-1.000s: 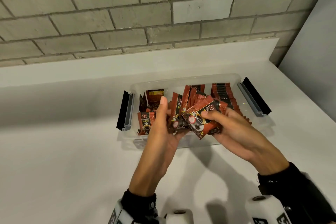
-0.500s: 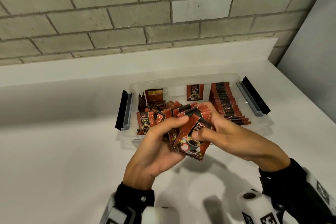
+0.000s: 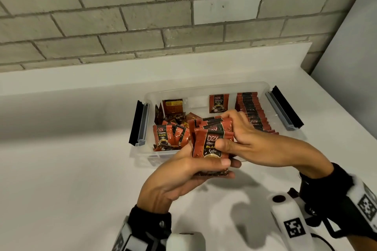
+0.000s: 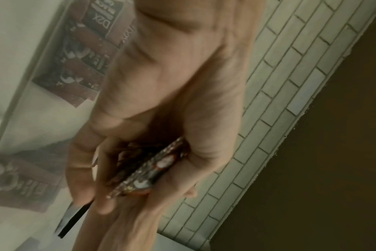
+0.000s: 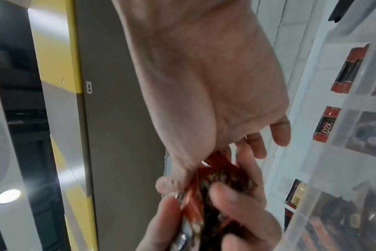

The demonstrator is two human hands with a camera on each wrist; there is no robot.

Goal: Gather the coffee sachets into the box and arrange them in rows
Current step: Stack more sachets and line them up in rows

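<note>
Both hands hold one bundle of red and black coffee sachets [image 3: 211,140] above the near wall of the clear plastic box [image 3: 206,87]. My left hand [image 3: 204,166] cups the bundle [image 4: 148,171] from below, thumb across its lower front. My right hand [image 3: 228,134] grips the bundle [image 5: 217,190] from the right, thumb on the front sachet. In the box, a neat row of sachets [image 3: 250,111] stands at the right. One sachet [image 3: 218,103] leans on the far wall. A loose pile of sachets [image 3: 173,130] fills the left part.
The box sits on a white counter [image 3: 71,169] against a grey brick wall [image 3: 142,16]. Black and grey clip handles stick out at the box's left end [image 3: 139,126] and right end [image 3: 283,108]. A grey panel [image 3: 350,47] closes off the right side.
The fanned sachets have been squared into one upright stack. Both hands drew it slightly toward me, over the box's near wall. My left thumb now crosses the front of the stack.
</note>
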